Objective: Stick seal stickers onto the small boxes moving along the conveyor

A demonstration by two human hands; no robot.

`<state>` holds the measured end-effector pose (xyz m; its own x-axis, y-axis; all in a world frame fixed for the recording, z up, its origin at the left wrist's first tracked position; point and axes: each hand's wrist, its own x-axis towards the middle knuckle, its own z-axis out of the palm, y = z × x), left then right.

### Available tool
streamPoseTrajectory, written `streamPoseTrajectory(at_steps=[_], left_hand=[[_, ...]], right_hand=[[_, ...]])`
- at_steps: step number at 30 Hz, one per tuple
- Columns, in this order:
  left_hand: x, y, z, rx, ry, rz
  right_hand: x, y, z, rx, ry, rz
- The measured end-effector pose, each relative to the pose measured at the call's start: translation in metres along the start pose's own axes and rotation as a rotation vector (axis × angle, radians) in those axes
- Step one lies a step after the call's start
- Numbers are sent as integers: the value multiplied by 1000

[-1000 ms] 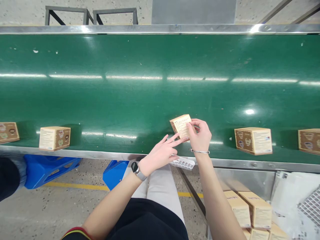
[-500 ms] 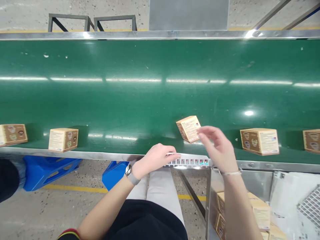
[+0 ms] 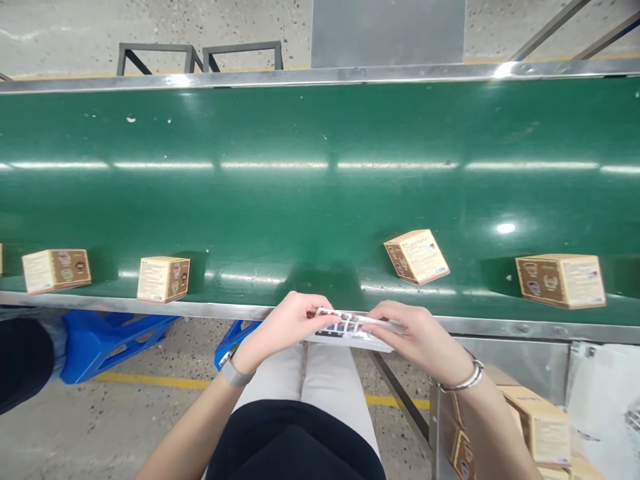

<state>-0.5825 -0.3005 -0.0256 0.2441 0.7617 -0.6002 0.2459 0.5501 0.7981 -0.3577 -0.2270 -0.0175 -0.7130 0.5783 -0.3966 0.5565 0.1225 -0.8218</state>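
White tray point(image 3: 365, 341) partly hid. by L hand point(image 3: 295, 323) & R hand point(image 3: 414, 335), far-L box point(image 3: 1, 259) cut off @ edge.

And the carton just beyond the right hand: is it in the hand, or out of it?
Out: the carton sits on the green belt, apart from the right hand, which holds the white strip.

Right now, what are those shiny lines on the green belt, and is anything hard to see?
In the head view, long white streaks of glare on the green belt, probably lamps reflecting; in the head view, a dark shadow beside the rightmost box; in the head view, details on the white tray too small to make out.
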Motion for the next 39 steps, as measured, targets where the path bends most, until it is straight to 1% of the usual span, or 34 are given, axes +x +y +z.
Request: streamPoseTrajectory(at_steps=[5,8,11,15,18,21,24,27,29,31,33,34,35,37,38,39], left_hand=[[-3,5,3,4,-88,68],[-3,11,9,75,-135,100],[-2,19,19,116,-215,128],[0,29,37,167,-305,125],[1,32,55,202,-368,128],[0,31,79,216,-397,136],[-4,27,110,180,-404,105],[-10,21,146,81,-447,17],[-14,15,168,36,-481,-23],[-17,10,187,38,-476,-39],[-20,5,202,91,-452,-31],[-21,3,208,128,-442,-12],[-22,1,214,164,-434,27],[-21,1,226,236,-431,173],[-20,2,232,274,-433,265],[-16,4,240,320,-439,356]], right_hand=[[-14,-12,13,-52,76,-22],[-30,-18,21,-58,191,-32],[-48,-23,27,-40,301,-43],[-72,-24,32,-35,358,-19],[-94,-17,39,-119,455,-40],[-121,-6,50,-281,579,-99],[-151,5,64,-411,690,-147],[-183,14,80,-433,788,-150],[-206,19,88,-346,823,-118],[-229,27,92,-185,824,-77],[-251,41,89,-5,828,-5],[-260,52,85,83,844,52],[-267,66,79,169,868,121],[-272,100,64,349,930,254],[-270,119,56,452,953,288],[-265,137,47,551,982,291]])
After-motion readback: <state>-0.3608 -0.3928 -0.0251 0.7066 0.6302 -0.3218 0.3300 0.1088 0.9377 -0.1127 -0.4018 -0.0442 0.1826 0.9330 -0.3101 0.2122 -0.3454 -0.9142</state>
